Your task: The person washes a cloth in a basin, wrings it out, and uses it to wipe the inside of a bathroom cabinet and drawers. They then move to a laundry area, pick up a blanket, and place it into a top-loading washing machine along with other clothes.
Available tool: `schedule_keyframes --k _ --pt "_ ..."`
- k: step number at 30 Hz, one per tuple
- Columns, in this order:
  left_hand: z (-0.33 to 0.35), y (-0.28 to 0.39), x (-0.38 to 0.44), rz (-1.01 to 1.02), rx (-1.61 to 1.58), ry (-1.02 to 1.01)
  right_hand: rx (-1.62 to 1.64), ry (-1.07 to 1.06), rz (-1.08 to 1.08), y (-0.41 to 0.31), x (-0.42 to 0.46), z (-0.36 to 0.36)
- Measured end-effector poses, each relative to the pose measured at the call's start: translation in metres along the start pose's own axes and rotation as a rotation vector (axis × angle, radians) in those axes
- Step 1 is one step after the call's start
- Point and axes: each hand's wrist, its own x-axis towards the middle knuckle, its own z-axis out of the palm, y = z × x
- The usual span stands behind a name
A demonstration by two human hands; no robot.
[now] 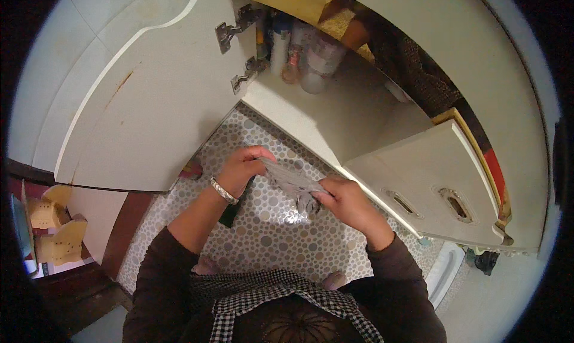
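Observation:
A crumpled grey cloth (293, 180) is stretched between my two hands above the dotted floor. My left hand (242, 168), with a silver bangle at the wrist, grips its upper left end. Its right end is pinched between the thumb and fingers of my right hand (343, 199), and a loose bunch hangs beside those fingers. In front of me stands an open white cabinet (300, 107). Inside, at its left end, are several bottles and containers, among them a white bottle with a blue cap (280, 42) and a translucent tub (318, 67).
The left cabinet door (148, 105) and right cabinet door (417, 181) both stand open. A dark green object (231, 213) lies partly hidden below my left wrist. A white basin or tray (446, 271) is at the lower right. Yellowish perforated pieces (58, 226) show at far left.

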Motion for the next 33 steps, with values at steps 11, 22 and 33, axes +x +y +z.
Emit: schedule_keyframes --k 11,22,33 --pt "-0.038 -0.022 0.008 -0.083 0.142 -0.083 1.807 0.234 0.033 0.009 -0.015 0.004" --pt "-0.055 0.014 -0.003 -0.070 -0.217 0.154 -0.093 0.317 0.424 -0.001 -0.019 0.004" --pt "-0.045 0.046 -0.024 0.120 0.753 0.387 0.106 0.272 0.364 0.008 -0.021 -0.002"
